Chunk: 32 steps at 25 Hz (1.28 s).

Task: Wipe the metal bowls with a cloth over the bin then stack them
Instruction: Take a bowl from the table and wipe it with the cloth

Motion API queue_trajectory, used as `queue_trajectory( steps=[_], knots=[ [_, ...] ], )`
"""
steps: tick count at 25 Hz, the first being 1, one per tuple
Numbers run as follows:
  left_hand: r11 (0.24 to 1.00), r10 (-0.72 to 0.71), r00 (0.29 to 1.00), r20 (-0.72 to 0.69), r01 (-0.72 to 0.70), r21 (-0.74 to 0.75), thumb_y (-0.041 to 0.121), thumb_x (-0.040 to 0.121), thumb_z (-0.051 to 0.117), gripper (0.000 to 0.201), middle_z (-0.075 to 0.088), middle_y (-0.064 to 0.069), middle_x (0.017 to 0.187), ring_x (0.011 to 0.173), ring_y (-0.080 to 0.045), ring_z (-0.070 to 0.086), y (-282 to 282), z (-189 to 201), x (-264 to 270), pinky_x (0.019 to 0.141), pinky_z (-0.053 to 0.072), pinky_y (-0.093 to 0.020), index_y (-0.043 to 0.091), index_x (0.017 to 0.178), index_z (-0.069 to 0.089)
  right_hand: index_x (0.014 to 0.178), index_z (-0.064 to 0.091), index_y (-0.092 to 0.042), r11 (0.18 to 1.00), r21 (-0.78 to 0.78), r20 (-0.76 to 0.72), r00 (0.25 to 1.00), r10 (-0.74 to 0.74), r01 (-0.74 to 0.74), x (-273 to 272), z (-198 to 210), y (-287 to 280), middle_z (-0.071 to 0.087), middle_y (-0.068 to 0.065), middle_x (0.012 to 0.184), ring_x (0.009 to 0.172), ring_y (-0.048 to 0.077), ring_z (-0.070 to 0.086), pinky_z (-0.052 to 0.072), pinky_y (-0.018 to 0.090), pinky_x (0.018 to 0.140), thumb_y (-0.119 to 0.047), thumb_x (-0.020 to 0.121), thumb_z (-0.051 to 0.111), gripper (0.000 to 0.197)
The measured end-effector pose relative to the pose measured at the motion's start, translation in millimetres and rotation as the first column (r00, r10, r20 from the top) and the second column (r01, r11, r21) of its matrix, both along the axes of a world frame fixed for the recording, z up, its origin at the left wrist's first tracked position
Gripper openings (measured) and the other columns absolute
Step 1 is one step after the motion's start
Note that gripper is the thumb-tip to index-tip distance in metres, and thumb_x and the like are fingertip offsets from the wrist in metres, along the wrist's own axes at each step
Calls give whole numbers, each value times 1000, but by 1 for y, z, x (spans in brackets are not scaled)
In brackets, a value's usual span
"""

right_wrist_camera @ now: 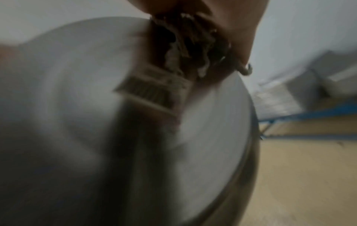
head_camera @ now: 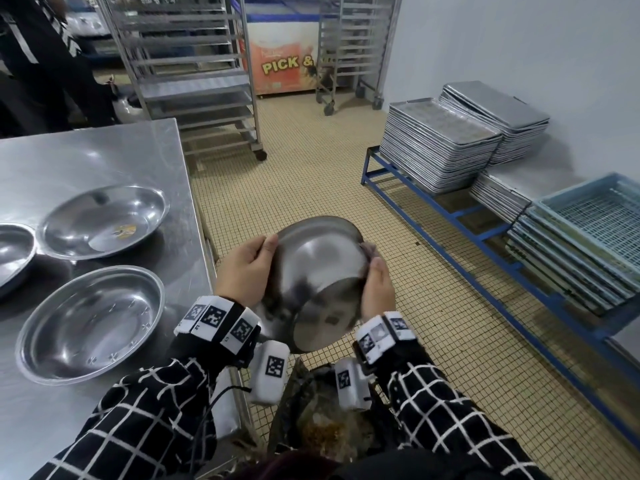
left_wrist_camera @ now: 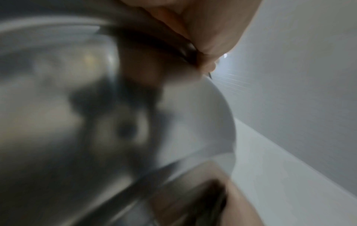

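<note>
A metal bowl point(head_camera: 318, 282) is held tilted, its underside facing me, above the bin point(head_camera: 311, 420). My left hand point(head_camera: 247, 268) grips its left rim, thumb over the edge. My right hand point(head_camera: 379, 285) holds a dark crumpled cloth point(head_camera: 370, 251) against the bowl's right rim. The right wrist view shows the cloth point(right_wrist_camera: 191, 42) bunched between my fingers and the bowl point(right_wrist_camera: 96, 91), blurred. In the left wrist view the bowl point(left_wrist_camera: 77, 107) fills the frame under my left hand point(left_wrist_camera: 203, 30). Three other metal bowls lie on the steel table: one far point(head_camera: 104, 220), one near point(head_camera: 91, 323), one at the left edge point(head_camera: 14, 254).
The steel table point(head_camera: 104, 157) stands at my left, its edge beside the bin. Stacks of metal trays point(head_camera: 440, 147) sit on a blue frame point(head_camera: 450, 216) at the right, with blue plastic crates point(head_camera: 595, 216). Wheeled racks point(head_camera: 194, 81) stand behind. A person point(head_camera: 41, 64) stands far left.
</note>
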State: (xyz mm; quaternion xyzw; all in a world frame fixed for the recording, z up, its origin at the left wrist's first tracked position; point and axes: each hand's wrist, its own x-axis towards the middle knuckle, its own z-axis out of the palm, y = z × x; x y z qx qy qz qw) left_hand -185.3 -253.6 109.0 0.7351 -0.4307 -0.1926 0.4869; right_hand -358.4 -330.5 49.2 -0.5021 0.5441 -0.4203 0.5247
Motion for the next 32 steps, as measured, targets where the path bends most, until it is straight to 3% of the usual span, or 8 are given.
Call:
queue_trajectory(
  steps=[4,8,12,16,20,25,28,32],
  knots=[
    [999,-30,996,-85,27,-32,40,96,50,36,68,-12,79,79,-29,63,1,-17,15,80,51,-48,12,84,69,109,57,-25,966,254,127,992,10,-42,-25,-15,-15,61,3,106,102,24,58,48,45,93,-49,97,37,33],
    [996,-28,995,-100,36,76,36,95,53,22,69,0,93,89,-22,63,6,-44,29,88,51,-46,21,101,68,102,55,-24,998,-33,-117,992,56,-61,-40,-10,-11,61,-11,91,89,14,58,41,17,65,-34,98,45,15],
    [956,-215,975,-54,221,191,34,93,54,27,62,9,105,98,-11,60,9,-43,21,78,52,-26,31,120,55,106,55,-21,923,-219,-383,898,216,-316,-40,1,-23,63,-7,99,89,8,58,42,19,69,-24,99,44,13],
    [920,-335,939,74,309,243,35,97,47,20,63,3,85,83,-15,60,4,-36,-1,69,48,-25,20,93,60,106,57,-16,717,-399,-636,736,232,-571,-21,24,-26,60,-6,100,94,10,52,42,27,87,-18,97,47,14],
    [977,-156,978,141,131,171,33,99,44,31,58,-1,68,71,-23,55,5,-39,-5,65,41,-34,18,73,54,125,40,-22,683,-547,-479,850,219,-484,-5,41,-10,53,-14,101,87,-9,51,46,11,77,-14,96,48,31],
    [996,-70,986,149,61,66,30,98,47,31,60,-4,67,69,-27,57,-2,-23,-3,67,46,-42,13,75,59,123,55,-18,609,-594,-694,718,-58,-525,29,20,40,50,2,135,129,26,40,30,40,108,-36,97,34,38],
    [999,-41,998,50,42,-16,32,97,50,29,64,-7,71,73,-29,60,0,-23,1,73,50,-47,12,80,64,124,57,-19,704,-598,-613,784,-94,-383,26,28,25,54,-2,130,122,18,45,36,38,106,-42,100,27,45],
    [997,-56,997,43,54,47,29,99,45,34,55,-7,65,66,-25,52,4,-20,4,74,45,-50,10,73,55,116,60,-12,977,-97,-407,904,134,-188,0,28,-11,59,-2,105,103,19,58,44,27,80,-34,103,28,41]
  ],
)
